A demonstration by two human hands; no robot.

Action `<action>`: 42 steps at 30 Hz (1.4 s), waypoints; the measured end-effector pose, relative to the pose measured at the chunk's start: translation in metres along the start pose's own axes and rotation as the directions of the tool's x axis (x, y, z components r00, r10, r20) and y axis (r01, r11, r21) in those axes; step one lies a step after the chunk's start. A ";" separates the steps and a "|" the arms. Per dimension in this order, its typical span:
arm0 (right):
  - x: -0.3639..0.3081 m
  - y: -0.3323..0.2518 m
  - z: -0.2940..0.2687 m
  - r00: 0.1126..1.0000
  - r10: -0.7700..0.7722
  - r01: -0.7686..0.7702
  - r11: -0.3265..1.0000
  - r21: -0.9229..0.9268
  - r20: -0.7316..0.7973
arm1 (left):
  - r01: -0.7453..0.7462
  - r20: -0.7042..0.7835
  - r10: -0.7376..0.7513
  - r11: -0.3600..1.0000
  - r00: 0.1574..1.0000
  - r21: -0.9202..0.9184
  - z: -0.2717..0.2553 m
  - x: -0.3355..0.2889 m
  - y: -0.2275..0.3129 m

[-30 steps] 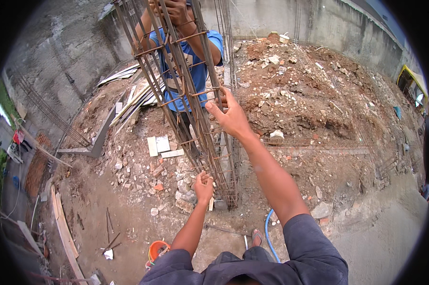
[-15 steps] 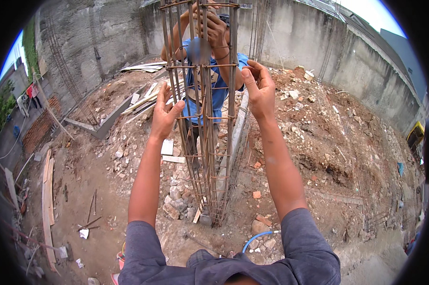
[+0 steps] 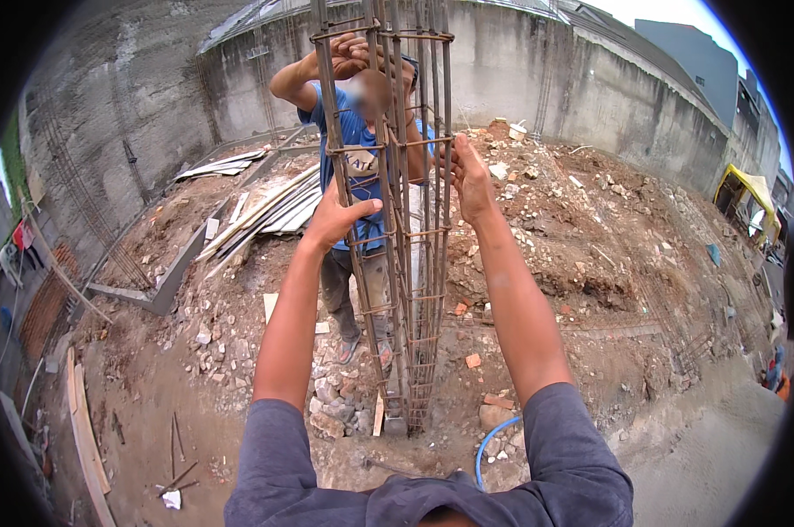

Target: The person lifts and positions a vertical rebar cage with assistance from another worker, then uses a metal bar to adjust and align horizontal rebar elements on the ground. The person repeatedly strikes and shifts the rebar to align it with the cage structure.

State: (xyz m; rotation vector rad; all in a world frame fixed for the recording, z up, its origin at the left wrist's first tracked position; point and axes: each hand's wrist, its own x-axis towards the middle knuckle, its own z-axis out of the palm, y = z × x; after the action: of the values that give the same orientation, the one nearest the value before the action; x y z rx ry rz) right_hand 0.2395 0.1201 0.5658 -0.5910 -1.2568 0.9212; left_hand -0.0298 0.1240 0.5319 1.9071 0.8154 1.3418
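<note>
A tall rebar column cage [image 3: 399, 263] of upright bars tied with square stirrups stands in front of me. My left hand [image 3: 334, 218] is at its left corner bar, thumb laid across the front of the bar and fingers partly hidden behind it. On the other side, my right hand [image 3: 472, 183] is raised with thumb up and fingers slightly bent, close beside the right bars; whether it touches them I cannot tell. Behind the cage a co-worker in a blue shirt [image 3: 362, 162] has both hands [image 3: 351, 54] up at the upper bars.
Stones [image 3: 335, 408] lie around the column's foot, near a blue hose [image 3: 485, 448]. Pale planks [image 3: 270, 206] are stacked behind on the left, by a low concrete beam [image 3: 177, 281]. Rubble [image 3: 573, 237] covers the right. A concrete wall [image 3: 502, 70] closes the back; long boards [image 3: 85, 430] lie at left.
My left hand has moved in to the cage's left bar, its thumb now across it. My right hand has come closer to the right bars. The view has shifted, and the cage looks more upright.
</note>
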 end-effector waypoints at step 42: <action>-0.023 0.024 0.013 0.995 -0.047 0.037 0.993 -0.116 -0.084 | -0.049 0.043 0.056 0.988 0.998 -0.146 0.001 -0.005 0.010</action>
State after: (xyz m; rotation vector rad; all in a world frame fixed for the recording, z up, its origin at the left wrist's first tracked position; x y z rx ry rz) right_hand 0.2201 0.1123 0.5367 -0.6853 -1.2445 0.7845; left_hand -0.0288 0.1142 0.5370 1.8499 0.6311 1.3448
